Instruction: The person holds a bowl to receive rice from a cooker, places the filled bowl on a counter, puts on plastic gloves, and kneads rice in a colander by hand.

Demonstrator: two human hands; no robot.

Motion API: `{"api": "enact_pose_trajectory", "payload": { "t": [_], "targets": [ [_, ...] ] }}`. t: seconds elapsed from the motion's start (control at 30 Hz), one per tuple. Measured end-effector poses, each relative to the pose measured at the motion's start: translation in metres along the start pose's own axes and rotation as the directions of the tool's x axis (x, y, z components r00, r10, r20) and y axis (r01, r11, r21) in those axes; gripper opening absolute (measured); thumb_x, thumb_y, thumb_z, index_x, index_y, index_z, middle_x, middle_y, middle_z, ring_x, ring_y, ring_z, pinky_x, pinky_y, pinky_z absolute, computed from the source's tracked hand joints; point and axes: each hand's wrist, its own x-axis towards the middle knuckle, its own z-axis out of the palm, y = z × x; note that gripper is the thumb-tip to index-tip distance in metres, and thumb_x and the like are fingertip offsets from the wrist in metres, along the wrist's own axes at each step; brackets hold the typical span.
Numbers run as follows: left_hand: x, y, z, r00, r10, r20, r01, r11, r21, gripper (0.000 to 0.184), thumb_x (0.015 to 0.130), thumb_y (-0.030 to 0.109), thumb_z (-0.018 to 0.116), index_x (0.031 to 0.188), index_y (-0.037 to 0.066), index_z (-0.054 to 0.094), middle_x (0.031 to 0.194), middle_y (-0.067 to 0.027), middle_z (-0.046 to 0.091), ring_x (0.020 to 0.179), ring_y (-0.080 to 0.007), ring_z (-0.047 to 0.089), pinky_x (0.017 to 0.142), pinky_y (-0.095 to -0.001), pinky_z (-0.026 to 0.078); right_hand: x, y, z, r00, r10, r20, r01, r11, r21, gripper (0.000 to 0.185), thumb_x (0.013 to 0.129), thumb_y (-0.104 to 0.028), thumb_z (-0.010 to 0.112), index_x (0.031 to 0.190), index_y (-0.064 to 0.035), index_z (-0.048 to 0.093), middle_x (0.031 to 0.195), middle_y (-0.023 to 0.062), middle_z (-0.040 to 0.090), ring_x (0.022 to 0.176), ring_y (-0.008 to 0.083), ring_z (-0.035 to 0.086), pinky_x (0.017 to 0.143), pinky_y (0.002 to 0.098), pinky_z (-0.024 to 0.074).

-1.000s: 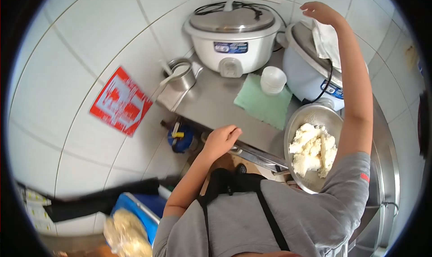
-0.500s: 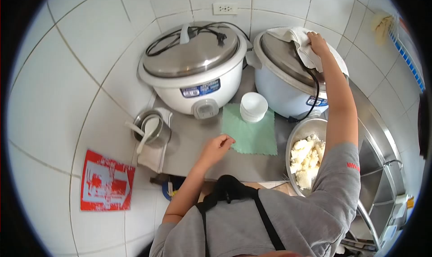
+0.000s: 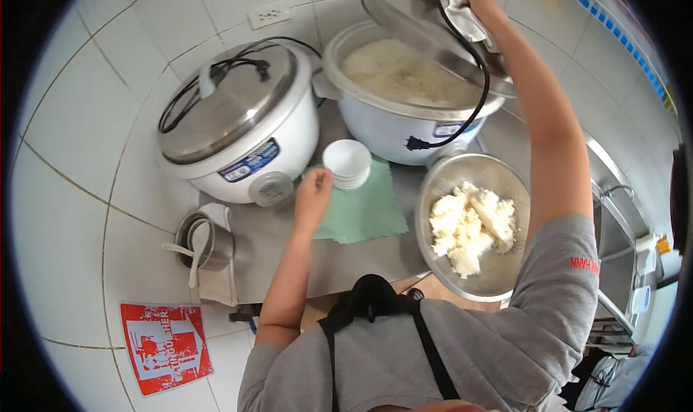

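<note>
My right hand (image 3: 482,6) grips the metal rice cooker lid (image 3: 404,11) through a white cloth (image 3: 462,15), holding it tilted up over the right rice cooker (image 3: 386,132). A black power cord (image 3: 482,87) hangs from the lid. Inside the cooker, pale cooked rice (image 3: 397,69) shows. My left hand (image 3: 315,188), fingers curled in with nothing visible in them, is beside a stack of small white bowls (image 3: 346,159); whether it touches them I cannot tell. The bowls stand on a green cloth (image 3: 368,213).
A metal bowl (image 3: 473,285) with clumps of rice is at the right, below the cooker. Another rice cooker (image 3: 289,141), lid on, stands at the left. A metal pot (image 3: 220,242) with white ladles is at the counter's left edge. A sink (image 3: 613,239) lies far right.
My right hand has lifted the lid with the cloth, opening the right cooker and uncovering the rice. My left hand has moved up to the bowls. The whole view has shifted.
</note>
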Motion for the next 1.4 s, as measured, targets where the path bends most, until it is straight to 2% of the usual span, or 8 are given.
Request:
{"api": "enact_pose_trajectory", "payload": {
  "t": [0.33,0.6,0.8,0.9,0.97,1.0,1.1,1.4],
  "targets": [
    [-0.021,0.216,0.199,0.7,0.622,0.35,-0.687,0.72,0.095,0.039,0.084,0.028,0.059,0.105,-0.006,0.058,0.1,-0.0185,0.062,0.097,-0.0285,0.059,0.084,-0.0341,0.045,-0.125,0.119,-0.049,0.942,0.333,0.052,-0.329,0.942,-0.071,0.036,0.094,-0.019,0.03,0.111,0.0005,0.055,0.107,0.0259,0.057,0.103,0.0374,0.055,0.093,0.0447,0.0389],
    [-0.039,0.258,0.361,0.416,0.282,0.865,-0.048,0.956,-0.288,0.037,0.092,0.03,0.049,0.109,-0.002,0.054,0.09,-0.0093,0.061,0.087,-0.0163,0.058,0.084,-0.0292,0.043,-0.208,0.208,-0.042,0.972,0.214,0.093,-0.165,0.911,-0.377,0.029,0.085,-0.007,0.04,0.103,0.0069,0.058,0.113,0.02,0.055,0.107,0.0314,0.051,0.094,0.0394,0.0388],
    [-0.016,0.314,0.327,0.603,0.772,0.203,-0.75,0.635,-0.187,0.011,0.09,0.018,0.048,0.089,0.008,0.054,0.066,0.0011,0.051,0.056,-0.0081,0.047,0.046,-0.022,0.038,-0.303,0.227,-0.076,0.88,0.453,0.144,-0.433,0.889,-0.152,0.033,0.085,-0.008,0.041,0.116,-0.0011,0.05,0.116,0.0173,0.054,0.109,0.0325,0.049,0.093,0.0394,0.0395],
    [0.132,0.308,0.297,0.535,0.592,0.603,-0.055,0.737,-0.674,0.012,0.09,0.017,0.044,0.088,0.009,0.053,0.062,0.0024,0.05,0.049,-0.0099,0.049,0.038,-0.0226,0.036,-0.353,0.254,-0.08,0.845,0.506,0.17,-0.513,0.859,-0.008,0.037,0.087,-0.009,0.04,0.122,-0.0051,0.047,0.12,0.0156,0.052,0.11,0.0332,0.048,0.093,0.0392,0.0389],
    [0.101,0.366,0.239,0.899,0.395,0.191,-0.418,0.903,0.103,0.018,0.088,0.015,0.044,0.1,0.011,0.056,0.077,-0.0021,0.055,0.066,-0.0131,0.048,0.058,-0.0281,0.043,-0.388,0.268,-0.075,0.831,0.524,0.189,-0.54,0.841,0.042,0.034,0.087,-0.011,0.038,0.12,-0.0051,0.047,0.121,0.0152,0.052,0.11,0.0364,0.047,0.093,0.041,0.0387],
    [0.171,0.359,0.215,0.874,0.481,0.072,-0.486,0.857,0.172,0.008,0.078,0.012,0.053,0.084,0.012,0.058,0.057,-0.0014,0.049,0.046,-0.0151,0.044,0.038,-0.0327,0.038,-0.405,0.259,-0.084,0.819,0.535,0.207,-0.549,0.835,0.014,0.033,0.087,-0.012,0.038,0.118,-0.005,0.047,0.121,0.0149,0.052,0.109,0.0394,0.047,0.093,0.043,0.0391],
    [0.222,0.363,0.109,0.686,0.724,-0.067,-0.683,0.674,0.282,0.045,0.092,0.038,0.04,0.122,0.006,0.052,0.101,-0.006,0.063,0.098,-0.0185,0.056,0.083,-0.0329,0.041,-0.462,0.271,-0.068,0.88,0.474,0.032,-0.468,0.876,-0.115,0.033,0.083,-0.006,0.044,0.116,-0.0042,0.048,0.121,0.015,0.052,0.106,0.0367,0.049,0.09,0.0418,0.0389],
    [0.213,0.229,-0.029,0.762,0.647,-0.006,-0.043,0.06,0.997,0.036,0.091,0.024,0.037,0.086,-0.001,0.063,0.089,-0.0205,0.063,0.085,-0.0385,0.06,0.076,-0.0469,0.046,-0.518,0.232,-0.02,0.701,0.669,0.245,-0.588,0.738,-0.332,0.034,0.086,-0.008,0.038,0.119,-0.0089,0.047,0.119,0.0099,0.05,0.109,0.04,0.044,0.087,0.0455,0.0445]
  ]
}}
